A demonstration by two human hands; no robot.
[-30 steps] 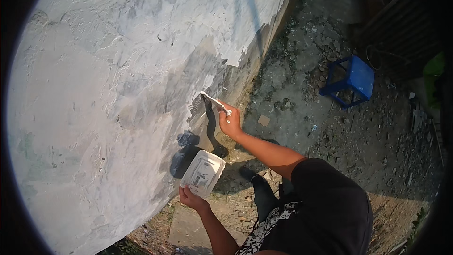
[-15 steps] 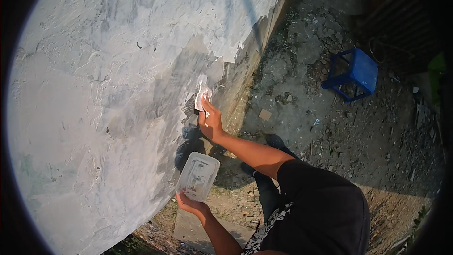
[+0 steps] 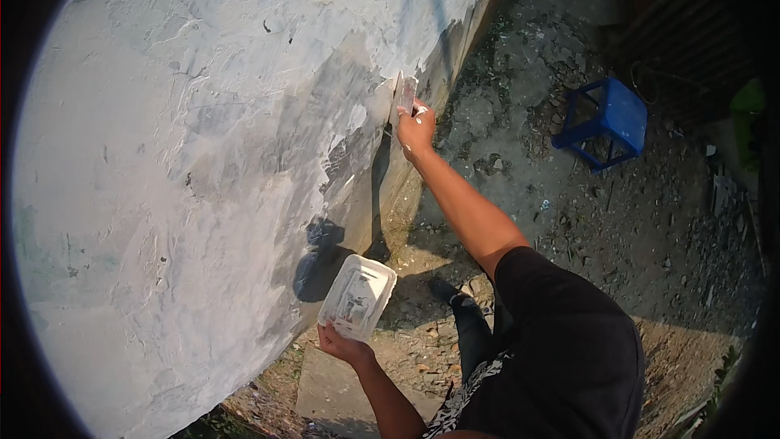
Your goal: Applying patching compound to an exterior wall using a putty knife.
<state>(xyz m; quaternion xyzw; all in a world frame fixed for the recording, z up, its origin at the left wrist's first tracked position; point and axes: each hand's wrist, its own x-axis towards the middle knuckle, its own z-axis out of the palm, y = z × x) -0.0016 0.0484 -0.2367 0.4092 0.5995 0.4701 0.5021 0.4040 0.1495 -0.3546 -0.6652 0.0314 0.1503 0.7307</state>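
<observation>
My right hand is closed round a putty knife, its flat blade up against the wall near the ragged lower edge of the white coat. White smears mark the fingers. The wall is coated in rough white filler, with grey patches bare along its lower part. My left hand grips the near end of a shallow rectangular plastic tray, held tilted by the wall. Some white paste is smeared over the tray's inside.
A blue plastic stool stands on the rough, rubble-strewn ground to the right. Corrugated sheeting leans at the far right, near something green. A flat slab lies by my feet.
My right hand has moved up and right along the wall with the putty knife, leaving fresh white paste behind. The tray in my left hand has shifted slightly right.
</observation>
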